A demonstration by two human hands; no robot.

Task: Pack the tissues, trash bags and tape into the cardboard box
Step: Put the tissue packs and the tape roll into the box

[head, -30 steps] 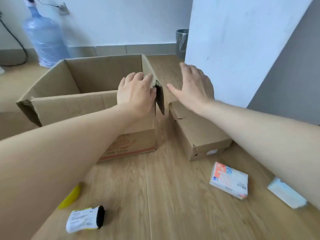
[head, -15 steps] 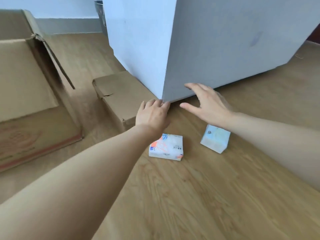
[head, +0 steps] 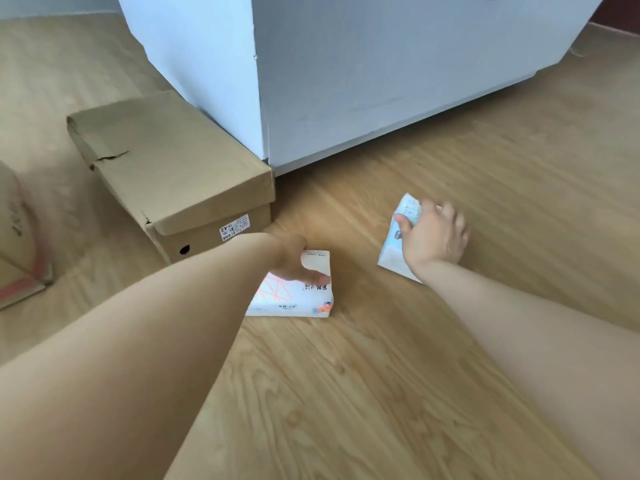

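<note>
Two tissue packs lie on the wooden floor. The white pack with pink lines (head: 294, 296) is under my left hand (head: 294, 259), whose thumb lies across its top and whose fingers curl over its far edge. The pale blue pack (head: 394, 247) is tilted up on one side, with my right hand (head: 434, 237) closed around it from the right. Only a corner of the big cardboard box (head: 17, 251) shows at the left edge. The trash bags and tape are out of view.
A closed brown shoe box (head: 166, 161) sits just behind my left hand. A large white cabinet (head: 346, 71) stands behind both packs. Bare wooden floor (head: 346, 393) stretches in front.
Both hands have dropped from above the floor onto the tissue packs. The right hand has tipped the blue pack up, and the view has shifted right and closer.
</note>
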